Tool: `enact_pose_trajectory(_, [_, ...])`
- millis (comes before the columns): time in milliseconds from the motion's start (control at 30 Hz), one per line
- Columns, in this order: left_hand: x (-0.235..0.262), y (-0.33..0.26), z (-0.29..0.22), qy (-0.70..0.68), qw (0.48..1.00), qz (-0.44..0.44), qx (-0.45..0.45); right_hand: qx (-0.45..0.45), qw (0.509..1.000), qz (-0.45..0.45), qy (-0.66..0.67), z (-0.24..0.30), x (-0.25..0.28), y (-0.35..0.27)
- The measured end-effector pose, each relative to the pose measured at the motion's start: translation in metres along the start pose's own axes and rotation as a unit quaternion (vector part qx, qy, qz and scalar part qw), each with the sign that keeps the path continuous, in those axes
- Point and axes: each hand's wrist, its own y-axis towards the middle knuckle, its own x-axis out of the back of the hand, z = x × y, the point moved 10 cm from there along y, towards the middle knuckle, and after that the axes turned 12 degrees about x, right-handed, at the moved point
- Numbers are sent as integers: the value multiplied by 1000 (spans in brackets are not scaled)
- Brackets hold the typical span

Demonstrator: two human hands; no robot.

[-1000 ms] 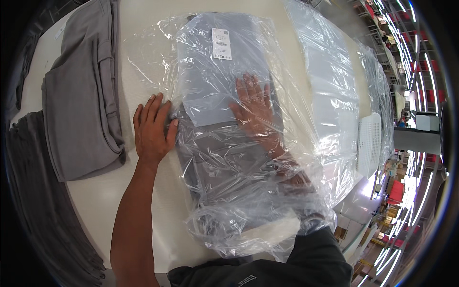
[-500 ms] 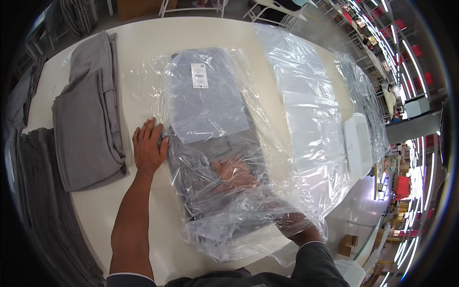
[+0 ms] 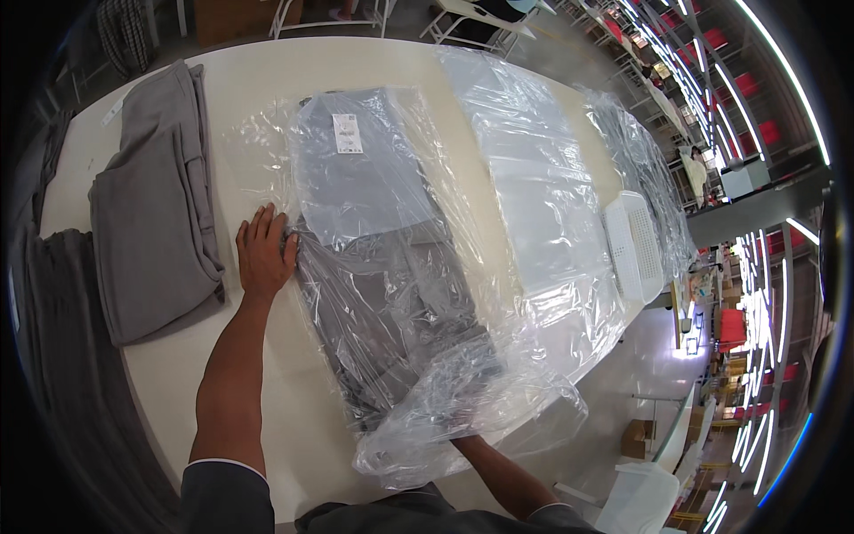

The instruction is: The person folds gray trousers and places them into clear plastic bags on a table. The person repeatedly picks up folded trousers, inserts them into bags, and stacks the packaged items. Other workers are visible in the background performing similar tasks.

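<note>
I see the folded grey garment (image 3: 365,285) in its clear bag (image 3: 414,463) mid-frame, right of the left hand (image 3: 264,254) and above the right hand (image 3: 464,429). The left lies flat, unclenched, at the bag's left edge. Bunched plastic veils the right, bottom centre; I can't tell whether it grips. Upper centre, a pale sheet (image 3: 360,196) bears a white label (image 3: 348,133), its print too small for me.

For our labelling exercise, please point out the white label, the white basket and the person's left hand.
White label (image 3: 348,134), head view: middle of its face.
White basket (image 3: 639,238), head view: its perforated surface.
Left hand (image 3: 264,256), head view: back of the hand.
</note>
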Motion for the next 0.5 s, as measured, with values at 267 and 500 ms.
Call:
enact_pose_trajectory(267, [20,2,-2,-90,995,-47,-3,46,999,10,22,15,-12,16])
enact_pose_trajectory(500, [-6,-10,88,-434,861,75,253,111,993,-28,15,30,-12,90])
